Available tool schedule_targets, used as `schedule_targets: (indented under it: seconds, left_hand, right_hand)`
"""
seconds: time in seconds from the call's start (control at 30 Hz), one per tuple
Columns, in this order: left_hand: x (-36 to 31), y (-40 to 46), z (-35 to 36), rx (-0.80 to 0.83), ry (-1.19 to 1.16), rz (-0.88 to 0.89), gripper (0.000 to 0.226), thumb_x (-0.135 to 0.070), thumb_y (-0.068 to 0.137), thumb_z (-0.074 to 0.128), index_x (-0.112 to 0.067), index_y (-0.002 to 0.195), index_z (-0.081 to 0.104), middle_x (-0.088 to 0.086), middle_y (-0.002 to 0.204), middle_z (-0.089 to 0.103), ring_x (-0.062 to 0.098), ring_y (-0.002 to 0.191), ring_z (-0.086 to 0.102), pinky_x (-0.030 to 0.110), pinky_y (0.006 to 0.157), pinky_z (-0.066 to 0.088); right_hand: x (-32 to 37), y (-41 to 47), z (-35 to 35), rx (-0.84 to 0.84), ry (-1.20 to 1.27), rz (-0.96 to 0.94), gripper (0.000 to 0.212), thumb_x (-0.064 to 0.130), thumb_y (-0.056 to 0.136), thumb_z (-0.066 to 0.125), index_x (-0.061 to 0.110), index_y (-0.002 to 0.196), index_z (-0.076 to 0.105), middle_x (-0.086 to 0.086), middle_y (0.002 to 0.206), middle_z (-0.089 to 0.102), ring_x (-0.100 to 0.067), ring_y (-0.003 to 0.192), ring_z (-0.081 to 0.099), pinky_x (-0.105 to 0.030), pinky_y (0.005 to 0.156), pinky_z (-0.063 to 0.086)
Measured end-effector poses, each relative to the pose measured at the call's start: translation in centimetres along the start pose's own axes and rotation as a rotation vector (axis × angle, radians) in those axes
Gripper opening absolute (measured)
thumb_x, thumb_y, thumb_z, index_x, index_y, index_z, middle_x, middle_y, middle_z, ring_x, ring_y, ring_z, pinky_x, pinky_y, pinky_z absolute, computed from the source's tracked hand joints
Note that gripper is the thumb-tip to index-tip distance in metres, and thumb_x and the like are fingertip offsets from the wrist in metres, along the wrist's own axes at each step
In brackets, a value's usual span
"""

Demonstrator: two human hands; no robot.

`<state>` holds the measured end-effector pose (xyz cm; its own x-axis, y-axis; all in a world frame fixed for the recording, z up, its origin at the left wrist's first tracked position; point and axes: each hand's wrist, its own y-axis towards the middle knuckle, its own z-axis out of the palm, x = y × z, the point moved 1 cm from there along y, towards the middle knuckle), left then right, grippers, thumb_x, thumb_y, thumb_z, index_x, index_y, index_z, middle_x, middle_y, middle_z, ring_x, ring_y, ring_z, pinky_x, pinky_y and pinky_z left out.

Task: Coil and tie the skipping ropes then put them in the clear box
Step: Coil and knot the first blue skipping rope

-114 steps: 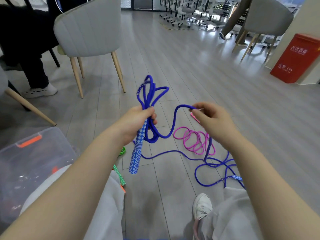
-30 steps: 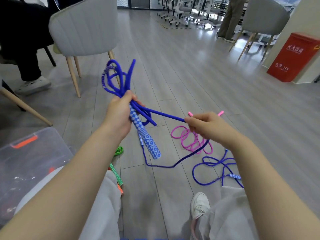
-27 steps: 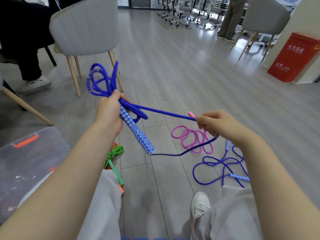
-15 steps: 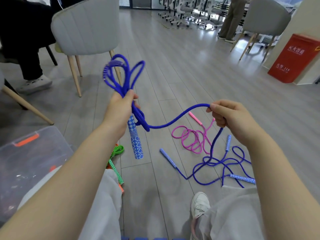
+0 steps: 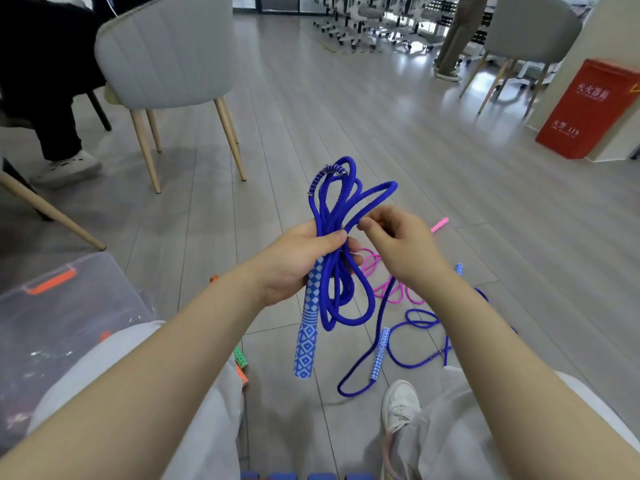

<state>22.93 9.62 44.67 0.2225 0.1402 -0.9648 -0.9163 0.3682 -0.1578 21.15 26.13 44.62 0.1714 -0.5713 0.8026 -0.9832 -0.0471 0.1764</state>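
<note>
My left hand (image 5: 298,261) grips a bundle of blue skipping rope (image 5: 337,209) loops together with its patterned blue handle (image 5: 307,334), which hangs down below the fist. My right hand (image 5: 398,247) pinches a strand of the same rope right beside the left thumb. The rope's free end trails to the floor, ending in a second blue handle (image 5: 379,355). A pink rope (image 5: 388,289) lies loose on the floor behind my hands. The clear box (image 5: 52,306) with orange latches sits at my left.
A green and orange rope (image 5: 240,362) peeks out beside my left knee. More blue rope (image 5: 422,320) lies tangled near my right leg. Grey chairs (image 5: 166,57) stand ahead left and far right, a red box (image 5: 592,109) at the right wall. People sit and stand nearby.
My right hand has brought another length of blue rope in to the left hand, adding a loop to the bundle. The far handle has slid closer across the floor.
</note>
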Motion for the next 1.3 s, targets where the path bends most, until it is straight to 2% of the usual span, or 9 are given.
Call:
schedule_targets:
  seconds: [0.2, 0.37, 0.47, 0.63, 0.77, 0.83, 1.03, 1.17, 1.3]
  left_hand:
    - [0.7, 0.6, -0.6, -0.003, 0.170, 0.000, 0.028, -0.013, 0.100, 0.048, 0.005, 0.123, 0.048, 0.006, 0.081, 0.060, 0.028, 0.083, 0.059, 0.053, 0.093, 0.048]
    - [1.3, 0.4, -1.1, 0.079, 0.448, -0.188, 0.022, -0.015, 0.099, 0.050, 0.000, 0.113, 0.057, 0.001, 0.080, 0.060, 0.019, 0.078, 0.059, 0.039, 0.079, 0.053]
    - [1.5, 0.7, -1.6, -0.027, 0.490, -0.121, 0.008, -0.015, 0.097, 0.050, -0.012, 0.095, 0.057, 0.002, 0.076, 0.058, 0.019, 0.074, 0.057, 0.039, 0.074, 0.051]
    - [-0.8, 1.5, -3.8, -0.322, 0.106, 0.156, 0.023, -0.009, 0.099, 0.047, -0.011, 0.077, 0.052, -0.002, 0.056, 0.056, 0.021, 0.059, 0.054, 0.037, 0.069, 0.047]
    - [-2.5, 1.6, -6.8, -0.654, -0.230, 0.298, 0.025, -0.009, 0.100, 0.043, -0.014, 0.076, 0.048, -0.007, 0.052, 0.051, 0.012, 0.054, 0.050, 0.028, 0.061, 0.046]
    - [-2.4, 1.4, -7.5, -0.705, -0.279, 0.273, 0.022, -0.011, 0.100, 0.045, -0.014, 0.079, 0.049, -0.005, 0.057, 0.049, 0.011, 0.056, 0.050, 0.028, 0.062, 0.047]
    - [-1.2, 1.6, -5.1, -0.522, -0.198, 0.182, 0.016, -0.014, 0.100, 0.047, -0.012, 0.085, 0.051, -0.002, 0.064, 0.051, 0.013, 0.059, 0.052, 0.030, 0.065, 0.051]
    - [-0.4, 1.9, -3.6, -0.432, -0.121, 0.103, 0.014, -0.018, 0.099, 0.050, -0.009, 0.090, 0.055, 0.001, 0.069, 0.057, 0.015, 0.061, 0.057, 0.036, 0.073, 0.053]
    - [-0.1, 1.3, -2.5, -0.312, 0.029, 0.074, 0.025, -0.026, 0.100, 0.049, -0.006, 0.105, 0.063, 0.005, 0.083, 0.067, 0.017, 0.072, 0.062, 0.034, 0.070, 0.055]
  right_hand:
    - [-0.3, 0.1, 0.1, -0.022, -0.070, -0.070, 0.012, 0.024, 0.096, 0.055, 0.019, 0.089, 0.064, 0.009, 0.066, 0.058, -0.003, 0.057, 0.050, -0.019, 0.056, 0.040]
    - [-1.3, 0.0, 0.1, 0.130, -0.208, -0.052, 0.013, 0.029, 0.092, 0.062, 0.020, 0.082, 0.062, 0.009, 0.056, 0.052, -0.006, 0.049, 0.043, -0.025, 0.055, 0.039]
    - [-1.4, 0.0, -0.5, 0.202, -0.124, -0.004, 0.024, 0.039, 0.092, 0.062, 0.018, 0.083, 0.066, 0.011, 0.055, 0.049, -0.005, 0.049, 0.041, -0.020, 0.054, 0.038]
    - [-1.4, 0.4, -2.8, 0.209, 0.048, 0.157, 0.041, 0.049, 0.095, 0.052, 0.017, 0.078, 0.071, 0.001, 0.064, 0.048, -0.017, 0.059, 0.044, -0.033, 0.063, 0.042]
    - [-2.3, 1.0, -4.2, 0.128, 0.104, 0.201, 0.029, 0.025, 0.095, 0.049, 0.015, 0.079, 0.071, -0.005, 0.064, 0.051, -0.021, 0.063, 0.042, -0.034, 0.062, 0.036]
    - [-2.4, 1.1, -4.1, 0.090, 0.149, 0.202, 0.028, 0.014, 0.093, 0.048, 0.019, 0.077, 0.070, -0.003, 0.063, 0.052, -0.019, 0.061, 0.041, -0.032, 0.060, 0.035]
    - [-0.2, 0.0, -0.8, 0.074, 0.311, 0.040, 0.022, 0.012, 0.098, 0.050, 0.019, 0.094, 0.070, 0.000, 0.067, 0.055, -0.012, 0.059, 0.043, -0.024, 0.056, 0.038]
    - [0.4, -0.7, 1.0, 0.141, 0.219, -0.061, 0.018, 0.021, 0.100, 0.052, 0.020, 0.105, 0.069, 0.006, 0.066, 0.057, -0.003, 0.057, 0.049, -0.019, 0.058, 0.044]
    - [0.6, -1.1, 2.5, 0.156, 0.138, -0.101, 0.017, 0.022, 0.098, 0.054, 0.025, 0.103, 0.070, 0.017, 0.084, 0.066, -0.006, 0.073, 0.059, -0.028, 0.072, 0.054]
